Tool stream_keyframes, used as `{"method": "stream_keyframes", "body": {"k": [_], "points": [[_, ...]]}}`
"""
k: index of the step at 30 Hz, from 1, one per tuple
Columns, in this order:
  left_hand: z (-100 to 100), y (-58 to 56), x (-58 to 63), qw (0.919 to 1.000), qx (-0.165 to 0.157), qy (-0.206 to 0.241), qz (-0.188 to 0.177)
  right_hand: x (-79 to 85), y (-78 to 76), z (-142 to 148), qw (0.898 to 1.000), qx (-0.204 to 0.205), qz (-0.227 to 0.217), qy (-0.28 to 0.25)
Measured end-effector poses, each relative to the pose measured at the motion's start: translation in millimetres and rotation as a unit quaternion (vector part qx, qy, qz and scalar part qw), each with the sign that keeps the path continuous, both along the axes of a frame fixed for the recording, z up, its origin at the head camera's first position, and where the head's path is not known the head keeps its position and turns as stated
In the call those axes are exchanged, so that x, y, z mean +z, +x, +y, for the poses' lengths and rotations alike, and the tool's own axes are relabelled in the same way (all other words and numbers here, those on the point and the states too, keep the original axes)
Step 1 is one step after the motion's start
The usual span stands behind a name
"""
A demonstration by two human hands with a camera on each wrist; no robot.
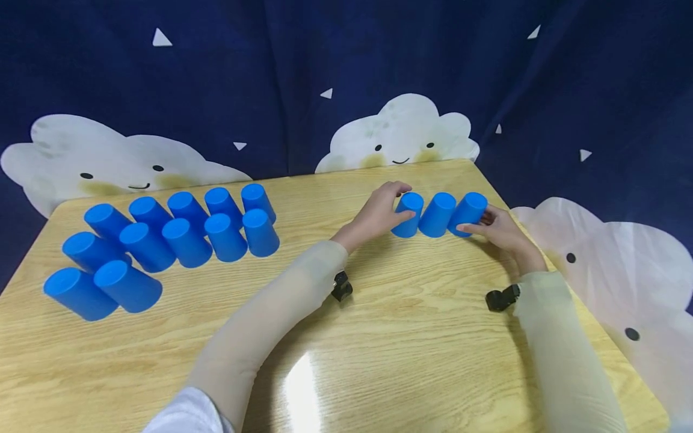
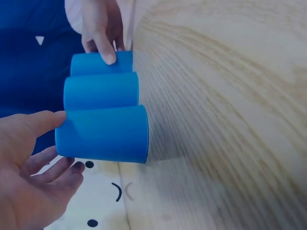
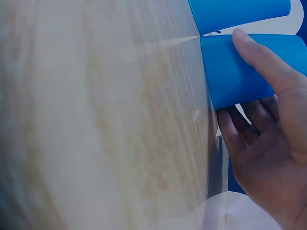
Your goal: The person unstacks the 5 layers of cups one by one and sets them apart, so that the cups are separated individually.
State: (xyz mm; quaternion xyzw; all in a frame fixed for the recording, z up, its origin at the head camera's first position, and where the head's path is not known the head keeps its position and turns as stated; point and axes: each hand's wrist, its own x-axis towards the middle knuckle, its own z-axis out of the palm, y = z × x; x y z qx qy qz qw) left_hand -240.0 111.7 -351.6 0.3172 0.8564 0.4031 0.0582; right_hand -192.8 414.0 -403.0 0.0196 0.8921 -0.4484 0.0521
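Three upside-down blue cups stand in a row on the right of the table. My left hand (image 1: 381, 210) is at the left end cup (image 2: 103, 135), its thumb tip at the upper edge and its other fingers loosely bent beside the far side. Around the right end cup (image 3: 254, 69), my right hand (image 3: 268, 129) has its thumb on the near side and its fingers curled along the outer side. Between these two stands the middle cup (image 1: 437, 214), with neither hand on it. The cups stand close side by side in the left wrist view.
Several more upside-down blue cups (image 1: 186, 242) stand in rows on the table's left. The wooden table (image 1: 422, 337) ends behind the three cups and along the right. A dark blue cloth (image 1: 216, 78) with white clouds hangs behind. Black wrist cameras (image 1: 341, 286) sit below both hands.
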Motion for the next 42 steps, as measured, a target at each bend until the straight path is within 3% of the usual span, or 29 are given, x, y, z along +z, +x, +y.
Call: {"method": "stream_keyframes", "body": {"k": [14, 26, 32, 42], "points": [[8, -5.6, -2.0, 0.9998, -0.01, 0.004, -0.013, 1.5, -0.3, 1, 1.0, 0.005, -0.01, -0.006], [-13, 3.1, 3.6, 0.9998, -0.001, 0.016, -0.011, 3.9, -0.3, 1, 1.0, 0.001, -0.018, -0.002], [-33, 14.7, 8.4, 0.9997, -0.004, 0.023, -0.001, 4.7, -0.1, 0, 1.0, 0.0, -0.023, -0.004], [-82, 46.3, 16.4, 0.9991, -0.008, 0.042, -0.007, 5.6, -0.8, 0, 1.0, 0.0, -0.028, -0.002]]}}
